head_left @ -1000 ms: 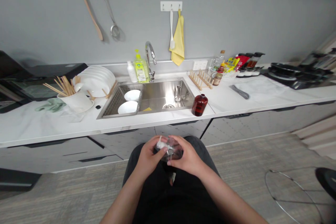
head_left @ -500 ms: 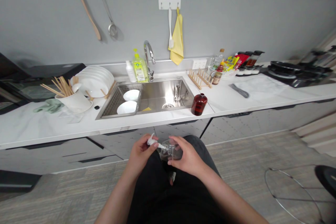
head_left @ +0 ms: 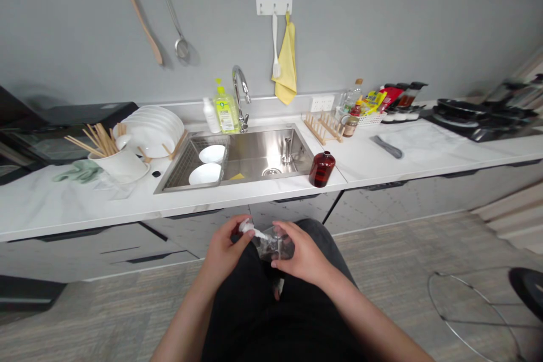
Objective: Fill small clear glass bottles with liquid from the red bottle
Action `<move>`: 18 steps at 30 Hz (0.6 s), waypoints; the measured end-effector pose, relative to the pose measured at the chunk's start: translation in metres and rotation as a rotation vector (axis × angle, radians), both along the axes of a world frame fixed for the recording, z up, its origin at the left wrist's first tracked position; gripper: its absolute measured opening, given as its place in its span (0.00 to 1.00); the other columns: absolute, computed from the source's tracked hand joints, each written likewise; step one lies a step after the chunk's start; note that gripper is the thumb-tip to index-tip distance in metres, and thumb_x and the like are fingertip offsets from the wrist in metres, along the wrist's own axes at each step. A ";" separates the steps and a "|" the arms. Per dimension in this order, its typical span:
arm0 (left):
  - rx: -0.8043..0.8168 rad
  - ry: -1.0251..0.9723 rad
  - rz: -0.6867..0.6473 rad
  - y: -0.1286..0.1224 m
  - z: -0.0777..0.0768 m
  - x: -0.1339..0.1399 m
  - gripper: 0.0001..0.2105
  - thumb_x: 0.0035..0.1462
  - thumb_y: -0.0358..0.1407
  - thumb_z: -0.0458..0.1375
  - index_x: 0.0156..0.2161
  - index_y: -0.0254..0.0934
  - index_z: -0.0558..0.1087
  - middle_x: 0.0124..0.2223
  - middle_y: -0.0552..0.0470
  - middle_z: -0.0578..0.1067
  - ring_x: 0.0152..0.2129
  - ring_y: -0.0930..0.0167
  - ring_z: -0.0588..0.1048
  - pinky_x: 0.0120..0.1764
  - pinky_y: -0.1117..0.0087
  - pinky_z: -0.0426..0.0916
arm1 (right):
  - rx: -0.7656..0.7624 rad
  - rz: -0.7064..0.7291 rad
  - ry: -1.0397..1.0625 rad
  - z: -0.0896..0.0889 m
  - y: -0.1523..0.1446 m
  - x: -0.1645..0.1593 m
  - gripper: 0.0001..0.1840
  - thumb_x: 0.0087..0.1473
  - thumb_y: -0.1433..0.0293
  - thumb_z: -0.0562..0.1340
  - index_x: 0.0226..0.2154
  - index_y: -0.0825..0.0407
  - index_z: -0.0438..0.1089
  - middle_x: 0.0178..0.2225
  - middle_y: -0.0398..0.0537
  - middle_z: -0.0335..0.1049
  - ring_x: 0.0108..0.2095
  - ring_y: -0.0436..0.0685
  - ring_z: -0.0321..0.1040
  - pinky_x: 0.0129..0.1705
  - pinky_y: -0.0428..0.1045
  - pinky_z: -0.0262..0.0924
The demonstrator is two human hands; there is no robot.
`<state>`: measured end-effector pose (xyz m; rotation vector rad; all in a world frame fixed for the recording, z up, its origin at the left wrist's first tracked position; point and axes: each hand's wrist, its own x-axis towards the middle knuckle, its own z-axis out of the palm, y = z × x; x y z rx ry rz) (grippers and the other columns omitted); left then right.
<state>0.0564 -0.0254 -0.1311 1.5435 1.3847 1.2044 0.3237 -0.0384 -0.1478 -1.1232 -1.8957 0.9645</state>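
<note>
Between thumb and fingers, my left hand (head_left: 231, 243) pinches a white pump head (head_left: 246, 227) whose stem points right toward a clear bottle (head_left: 271, 245). My right hand (head_left: 301, 251) is wrapped round that bottle from the right side, over my lap. Whether the stem is inside the bottle's neck I cannot tell, as the clear walls blur together. On the counter edge ahead stands a dark red bottle (head_left: 322, 169) with an open neck and no pump on it.
Behind the hands runs a white counter (head_left: 254, 197) with a steel sink (head_left: 250, 154) holding two white bowls. A yellow-green soap bottle (head_left: 226, 110) stands by the faucet (head_left: 240, 96). Plates (head_left: 156, 130) and a chopstick holder (head_left: 121, 164) are left; a stool frame (head_left: 466, 294) stands right.
The pump head has turned slightly in my left hand, and its spout now shows less. My right hand and the clear bottle stay almost where they were.
</note>
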 end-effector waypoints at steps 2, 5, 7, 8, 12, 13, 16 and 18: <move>0.002 0.003 0.001 0.000 0.000 0.000 0.21 0.61 0.48 0.71 0.55 0.39 0.86 0.48 0.43 0.88 0.42 0.58 0.85 0.52 0.56 0.80 | 0.005 -0.003 -0.007 0.000 0.001 0.000 0.54 0.44 0.75 0.83 0.72 0.41 0.70 0.62 0.52 0.77 0.61 0.68 0.78 0.66 0.64 0.73; 0.012 -0.004 0.001 0.001 -0.001 0.000 0.20 0.60 0.46 0.72 0.54 0.40 0.86 0.49 0.43 0.89 0.42 0.59 0.86 0.52 0.56 0.81 | 0.012 -0.001 -0.024 0.000 0.001 0.000 0.54 0.44 0.75 0.83 0.72 0.41 0.70 0.62 0.53 0.77 0.61 0.69 0.78 0.66 0.64 0.72; 0.018 -0.007 -0.004 0.000 -0.002 0.001 0.20 0.59 0.46 0.72 0.54 0.40 0.86 0.48 0.43 0.89 0.41 0.59 0.86 0.51 0.57 0.81 | 0.009 0.006 -0.025 -0.001 0.001 -0.001 0.54 0.44 0.75 0.83 0.71 0.42 0.70 0.63 0.53 0.77 0.61 0.69 0.78 0.66 0.64 0.73; 0.020 -0.003 -0.008 0.000 -0.002 0.001 0.20 0.60 0.46 0.72 0.53 0.40 0.86 0.47 0.43 0.89 0.40 0.59 0.86 0.50 0.57 0.82 | 0.003 0.011 -0.022 -0.002 0.001 -0.002 0.54 0.44 0.75 0.83 0.71 0.42 0.70 0.62 0.54 0.78 0.61 0.69 0.78 0.66 0.64 0.73; 0.010 0.010 -0.026 -0.001 -0.005 0.000 0.19 0.61 0.46 0.71 0.53 0.40 0.86 0.47 0.44 0.89 0.40 0.59 0.86 0.48 0.58 0.81 | -0.021 0.027 -0.012 -0.007 0.000 -0.004 0.54 0.45 0.74 0.83 0.71 0.41 0.70 0.62 0.54 0.77 0.60 0.68 0.78 0.65 0.64 0.74; 0.003 0.006 -0.027 -0.001 -0.006 -0.001 0.19 0.62 0.46 0.71 0.54 0.40 0.86 0.47 0.45 0.89 0.40 0.59 0.86 0.48 0.58 0.81 | -0.026 0.032 -0.012 -0.008 0.000 -0.004 0.54 0.45 0.74 0.83 0.72 0.41 0.70 0.62 0.54 0.77 0.60 0.68 0.78 0.65 0.64 0.74; -0.012 0.007 -0.010 -0.001 -0.008 -0.004 0.19 0.63 0.48 0.71 0.54 0.41 0.85 0.45 0.46 0.88 0.39 0.60 0.85 0.47 0.59 0.79 | -0.040 0.052 -0.014 -0.011 0.001 -0.005 0.54 0.44 0.74 0.83 0.72 0.41 0.70 0.62 0.53 0.77 0.60 0.68 0.78 0.65 0.64 0.74; -0.015 0.016 0.003 0.000 -0.010 -0.006 0.20 0.62 0.48 0.71 0.54 0.41 0.85 0.44 0.46 0.88 0.38 0.60 0.84 0.46 0.60 0.78 | -0.047 0.063 -0.016 -0.014 0.002 -0.006 0.55 0.44 0.74 0.84 0.72 0.41 0.70 0.62 0.53 0.77 0.59 0.67 0.78 0.65 0.64 0.74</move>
